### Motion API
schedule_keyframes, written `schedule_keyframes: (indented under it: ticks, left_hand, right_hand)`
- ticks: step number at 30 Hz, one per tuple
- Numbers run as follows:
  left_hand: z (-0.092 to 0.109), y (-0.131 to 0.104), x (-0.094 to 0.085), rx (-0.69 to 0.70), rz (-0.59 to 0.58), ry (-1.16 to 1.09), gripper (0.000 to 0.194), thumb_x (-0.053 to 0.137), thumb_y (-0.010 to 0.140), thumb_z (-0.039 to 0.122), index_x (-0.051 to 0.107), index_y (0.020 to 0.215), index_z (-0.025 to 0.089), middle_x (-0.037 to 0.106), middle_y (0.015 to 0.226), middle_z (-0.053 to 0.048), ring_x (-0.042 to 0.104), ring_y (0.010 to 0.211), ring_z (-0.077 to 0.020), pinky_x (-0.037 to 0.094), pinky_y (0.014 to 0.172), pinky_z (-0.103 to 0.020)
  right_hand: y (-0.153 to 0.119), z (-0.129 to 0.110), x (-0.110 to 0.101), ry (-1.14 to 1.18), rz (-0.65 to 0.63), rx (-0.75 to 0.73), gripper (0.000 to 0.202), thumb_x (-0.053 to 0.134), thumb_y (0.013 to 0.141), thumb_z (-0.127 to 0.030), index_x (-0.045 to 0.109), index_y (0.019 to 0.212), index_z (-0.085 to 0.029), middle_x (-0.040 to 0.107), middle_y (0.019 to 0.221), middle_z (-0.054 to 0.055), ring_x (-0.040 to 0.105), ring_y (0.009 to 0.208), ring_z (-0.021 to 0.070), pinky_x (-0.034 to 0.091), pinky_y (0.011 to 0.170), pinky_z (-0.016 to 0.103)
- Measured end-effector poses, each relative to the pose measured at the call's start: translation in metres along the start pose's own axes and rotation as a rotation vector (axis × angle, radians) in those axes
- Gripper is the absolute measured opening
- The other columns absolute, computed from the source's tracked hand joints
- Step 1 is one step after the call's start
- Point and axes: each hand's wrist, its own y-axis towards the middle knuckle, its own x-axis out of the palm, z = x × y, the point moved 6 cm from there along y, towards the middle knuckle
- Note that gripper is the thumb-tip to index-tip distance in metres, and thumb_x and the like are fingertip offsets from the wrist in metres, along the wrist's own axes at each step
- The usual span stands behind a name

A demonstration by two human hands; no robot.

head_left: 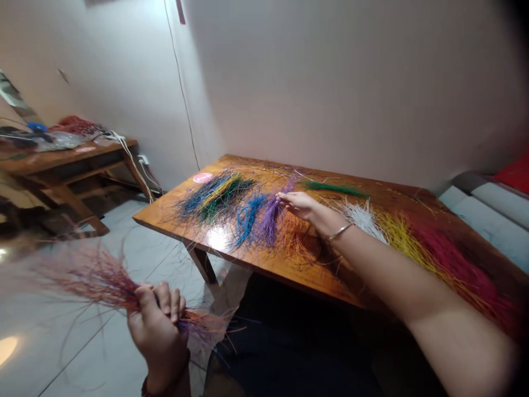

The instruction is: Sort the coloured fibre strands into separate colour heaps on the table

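Observation:
My left hand is wrapped round a bundle of orange and purple strands, held beside the table over the floor. Out over the wooden table, my right hand pinches the upper part of the purple strands. Blue strands lie just left of them, and orange strands are below that hand. Farther left is a mixed pile of dark, green and yellow strands. Green strands lie behind my right hand. White, yellow and red strands are to the right, partly behind my forearm.
The wooden table stands against the wall, with a pink round sticker on its left part. Another table at the left bears red strands, plastic and cables. White cables hang beside it. A grey and white padded item is at the right.

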Motion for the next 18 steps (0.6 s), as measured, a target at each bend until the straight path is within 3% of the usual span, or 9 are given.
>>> schedule_keyframes:
  ticks: [5,9,12,14,16,18]
  left_hand:
    - [-0.025,0.006,0.006,-0.168,-0.188,0.098,0.027,0.059,0.085,0.035,0.041,0.072,0.019,0.031,0.046,0.009,0.024,0.033,-0.0045,0.019,0.029,-0.015]
    - [-0.046,0.005,0.016,-0.303,-0.317,0.142,0.029,0.062,0.082,0.04,0.043,0.076,0.019,0.034,0.051,0.009,0.024,0.034,-0.0021,0.018,0.03,-0.012]
    - [-0.057,-0.005,0.033,-0.401,-0.417,0.105,0.03,0.061,0.082,0.041,0.041,0.078,0.019,0.031,0.053,0.01,0.021,0.035,-0.0014,0.017,0.031,-0.012]
    - [-0.061,-0.016,0.05,-0.461,-0.5,0.069,0.029,0.059,0.083,0.041,0.04,0.078,0.019,0.028,0.053,0.01,0.018,0.035,-0.0015,0.015,0.032,-0.012]
    - [-0.065,-0.03,0.072,-0.504,-0.588,0.038,0.028,0.057,0.085,0.04,0.04,0.079,0.02,0.025,0.053,0.01,0.015,0.036,-0.0021,0.013,0.032,-0.013]
    - [-0.068,-0.047,0.099,-0.544,-0.694,0.021,0.026,0.056,0.086,0.04,0.04,0.079,0.02,0.023,0.053,0.01,0.015,0.037,-0.0028,0.013,0.033,-0.014]
  right_hand:
    - [0.029,0.013,0.016,-0.15,0.098,0.072,0.022,0.063,0.083,-0.024,0.064,0.066,-0.01,0.072,0.077,0.014,0.062,0.057,0.0104,0.03,0.037,0.015]
    - [0.011,0.001,0.004,-0.23,0.089,0.046,0.023,0.069,0.078,-0.031,0.067,0.069,-0.009,0.072,0.077,0.014,0.066,0.059,0.0133,0.033,0.038,0.015]
    - [-0.038,-0.011,0.001,-0.226,0.012,-0.047,0.02,0.07,0.076,-0.027,0.07,0.088,-0.01,0.073,0.087,0.014,0.068,0.062,0.0143,0.032,0.036,0.014]
    - [-0.085,-0.013,0.006,-0.138,-0.083,-0.136,0.031,0.067,0.078,-0.03,0.068,0.104,-0.014,0.072,0.095,0.013,0.068,0.061,0.0141,0.033,0.036,0.015]
    - [-0.131,-0.006,0.012,-0.086,-0.143,-0.159,0.035,0.065,0.079,-0.037,0.068,0.106,-0.016,0.072,0.094,0.011,0.067,0.059,0.0137,0.035,0.035,0.016]
    - [-0.168,-0.001,0.011,-0.06,-0.115,-0.207,0.035,0.064,0.079,-0.04,0.069,0.104,-0.017,0.072,0.091,0.009,0.063,0.053,0.0117,0.04,0.038,0.019]
